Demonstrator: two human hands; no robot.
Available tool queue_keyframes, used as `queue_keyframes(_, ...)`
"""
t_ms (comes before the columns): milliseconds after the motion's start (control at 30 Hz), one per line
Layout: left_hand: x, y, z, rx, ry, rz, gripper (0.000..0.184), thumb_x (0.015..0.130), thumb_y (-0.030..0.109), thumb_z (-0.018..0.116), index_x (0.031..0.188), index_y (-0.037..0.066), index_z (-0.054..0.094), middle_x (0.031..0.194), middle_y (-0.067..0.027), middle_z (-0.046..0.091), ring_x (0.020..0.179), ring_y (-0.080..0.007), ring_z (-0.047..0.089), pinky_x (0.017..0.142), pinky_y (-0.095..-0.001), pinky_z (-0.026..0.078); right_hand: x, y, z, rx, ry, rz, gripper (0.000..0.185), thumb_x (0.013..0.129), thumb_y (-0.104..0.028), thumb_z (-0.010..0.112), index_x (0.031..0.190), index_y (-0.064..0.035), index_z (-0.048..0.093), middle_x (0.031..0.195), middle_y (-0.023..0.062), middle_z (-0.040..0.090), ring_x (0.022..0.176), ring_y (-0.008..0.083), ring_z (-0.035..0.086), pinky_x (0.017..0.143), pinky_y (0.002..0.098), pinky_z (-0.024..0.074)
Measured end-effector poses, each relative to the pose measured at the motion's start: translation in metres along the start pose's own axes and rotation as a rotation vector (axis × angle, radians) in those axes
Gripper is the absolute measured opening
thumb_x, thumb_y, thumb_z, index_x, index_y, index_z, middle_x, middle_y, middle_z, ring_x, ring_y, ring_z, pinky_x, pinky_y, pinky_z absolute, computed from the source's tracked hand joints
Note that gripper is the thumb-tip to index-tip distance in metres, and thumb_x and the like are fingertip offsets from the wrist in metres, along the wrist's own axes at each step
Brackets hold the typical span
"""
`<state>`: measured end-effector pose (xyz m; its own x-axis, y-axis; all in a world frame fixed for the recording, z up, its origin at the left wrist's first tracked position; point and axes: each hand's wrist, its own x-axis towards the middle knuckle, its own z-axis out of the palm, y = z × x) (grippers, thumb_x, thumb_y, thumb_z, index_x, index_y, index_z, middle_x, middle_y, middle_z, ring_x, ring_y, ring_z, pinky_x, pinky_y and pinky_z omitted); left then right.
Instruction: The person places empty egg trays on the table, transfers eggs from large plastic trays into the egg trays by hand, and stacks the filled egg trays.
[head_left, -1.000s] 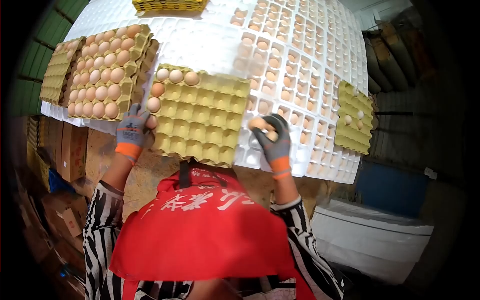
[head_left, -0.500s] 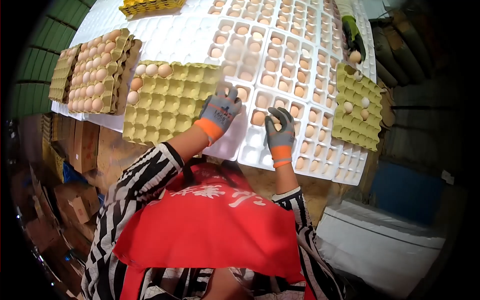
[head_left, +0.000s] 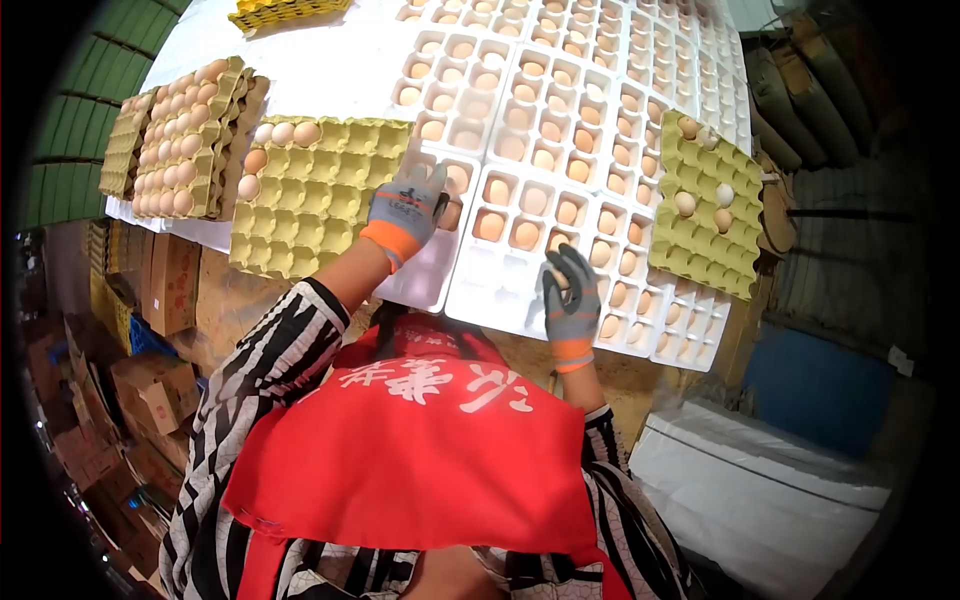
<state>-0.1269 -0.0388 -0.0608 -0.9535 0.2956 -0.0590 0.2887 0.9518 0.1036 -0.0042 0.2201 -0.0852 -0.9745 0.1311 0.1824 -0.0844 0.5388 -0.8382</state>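
Observation:
My left hand point(head_left: 408, 208), in a grey glove with an orange cuff, is over the near-left white foam tray point(head_left: 412, 287). Its fingers curl down among the cells, and a brown egg point(head_left: 451, 215) lies against the thumb side. What is under the fingers is hidden. My right hand point(head_left: 574, 305), gloved alike, has its fingers closed around an egg point(head_left: 559, 280) above the right side of the neighbouring foam tray point(head_left: 480, 300). That tray has eggs in its far rows and bare near cells. Left of my left hand lies a yellow-green pulp tray point(head_left: 315, 200) with several eggs along its far-left corner.
Stacked pulp trays full of eggs point(head_left: 175, 150) stand at the left. Another pulp tray point(head_left: 700, 240) with several eggs rests across the foam trays at the right. A yellow stack point(head_left: 285, 12) is at the far edge. Cardboard boxes point(head_left: 160, 390) sit on the floor at lower left.
The view has shifted slightly. My right hand has moved toward the near edge. Another person's gloved hand has left view, and an egg now sits in the right pulp tray's far-left cell.

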Motion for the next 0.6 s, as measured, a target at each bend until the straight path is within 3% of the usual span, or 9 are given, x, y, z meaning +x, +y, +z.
queue_keyframes(33, -0.001, -0.001, -0.008, -0.128, 0.077, -0.003, 0.029, 0.094, 0.019, 0.06, 0.121, 0.011, 0.057, 0.11, -0.0153, 0.062, 0.09, -0.0313, 0.067, 0.073, -0.0436, 0.056, -0.003, -0.002, 0.0, -0.152, -0.022, -0.045, 0.034, 0.09, -0.002, 0.067, 0.123, -0.0088, 0.068, 0.13, 0.0125, 0.064, 0.126, 0.0292, 0.056, 0.103, 0.0399, 0.0483)
queue_keyframes(67, -0.003, 0.0, -0.016, -0.24, 0.088, -0.041, 0.033, 0.094, 0.019, 0.059, 0.127, 0.012, 0.057, 0.111, -0.0158, 0.06, 0.091, -0.0338, 0.065, 0.08, -0.044, 0.053, -0.006, 0.012, 0.006, -0.203, -0.037, -0.093, 0.033, 0.088, -0.003, 0.067, 0.12, -0.0112, 0.071, 0.131, 0.0113, 0.064, 0.126, 0.0339, 0.055, 0.105, 0.0436, 0.0465)
queue_keyframes(167, -0.026, 0.0, -0.021, -0.665, 0.212, -0.083, 0.052, 0.092, 0.01, 0.057, 0.143, 0.011, 0.051, 0.114, -0.017, 0.059, 0.099, -0.0311, 0.062, 0.087, -0.0415, 0.051, -0.008, 0.023, 0.01, -0.44, -0.115, -0.205, 0.032, 0.089, -0.005, 0.066, 0.12, -0.0103, 0.071, 0.13, 0.0113, 0.064, 0.127, 0.0342, 0.054, 0.106, 0.0448, 0.0445)
queue_keyframes(200, -0.036, -0.001, -0.014, -0.74, 0.225, -0.071, 0.06, 0.087, 0.0, 0.054, 0.146, 0.009, 0.048, 0.114, -0.0178, 0.057, 0.103, -0.0324, 0.058, 0.092, -0.0403, 0.048, -0.006, 0.028, 0.01, -0.324, -0.114, -0.174, 0.034, 0.089, -0.011, 0.064, 0.122, -0.0094, 0.068, 0.132, 0.015, 0.062, 0.127, 0.0391, 0.052, 0.107, 0.0497, 0.042)
queue_keyframes(300, -0.063, 0.013, -0.001, -0.802, 0.246, 0.054, 0.064, 0.083, -0.004, 0.054, 0.146, 0.007, 0.047, 0.115, -0.0182, 0.056, 0.107, -0.0352, 0.056, 0.096, -0.0408, 0.046, -0.007, 0.036, 0.011, -0.266, -0.08, -0.179, 0.035, 0.088, -0.009, 0.063, 0.122, -0.0101, 0.068, 0.131, 0.0143, 0.063, 0.129, 0.0374, 0.052, 0.108, 0.0485, 0.0418)
queue_keyframes(333, -0.065, 0.015, 0.006, -0.643, 0.309, 0.139, 0.066, 0.08, -0.006, 0.054, 0.145, 0.005, 0.048, 0.119, -0.0191, 0.056, 0.11, -0.0374, 0.054, 0.098, -0.0424, 0.045, -0.007, 0.035, 0.011, -0.301, -0.072, -0.183, 0.035, 0.088, -0.006, 0.064, 0.122, -0.0101, 0.069, 0.13, 0.0133, 0.063, 0.128, 0.0363, 0.053, 0.108, 0.0475, 0.0424)
queue_keyframes(433, -0.064, 0.01, 0.023, -0.424, -0.033, 0.264, 0.054, 0.082, 0.002, 0.063, 0.136, 0.007, 0.057, 0.124, -0.0183, 0.057, 0.117, -0.0378, 0.054, 0.104, -0.0444, 0.043, -0.009, 0.03, 0.013, -0.32, -0.038, -0.227, 0.036, 0.087, 0.0, 0.064, 0.121, -0.0102, 0.07, 0.129, 0.0119, 0.065, 0.126, 0.0331, 0.056, 0.107, 0.0451, 0.0434)
queue_keyframes(533, -0.067, 0.004, -0.01, -0.509, 0.221, 0.343, 0.042, 0.085, 0.01, 0.068, 0.126, 0.006, 0.061, 0.125, -0.0155, 0.06, 0.121, -0.0357, 0.055, 0.106, -0.048, 0.043, -0.007, 0.033, 0.01, -0.188, -0.043, -0.108, 0.038, 0.086, 0.0, 0.064, 0.123, -0.008, 0.067, 0.133, 0.0146, 0.061, 0.126, 0.0327, 0.056, 0.105, 0.0413, 0.0467)
queue_keyframes(600, -0.067, -0.032, -0.027, -0.523, 0.38, 0.334, 0.043, 0.081, 0.003, 0.065, 0.123, 0.005, 0.063, 0.121, -0.0175, 0.061, 0.117, -0.0381, 0.056, 0.102, -0.0481, 0.044, 0.001, 0.01, 0.016, -0.117, 0.071, 0.035, 0.034, 0.09, 0.001, 0.063, 0.123, -0.0023, 0.065, 0.131, 0.0139, 0.06, 0.121, 0.0261, 0.059, 0.096, 0.0342, 0.0522)
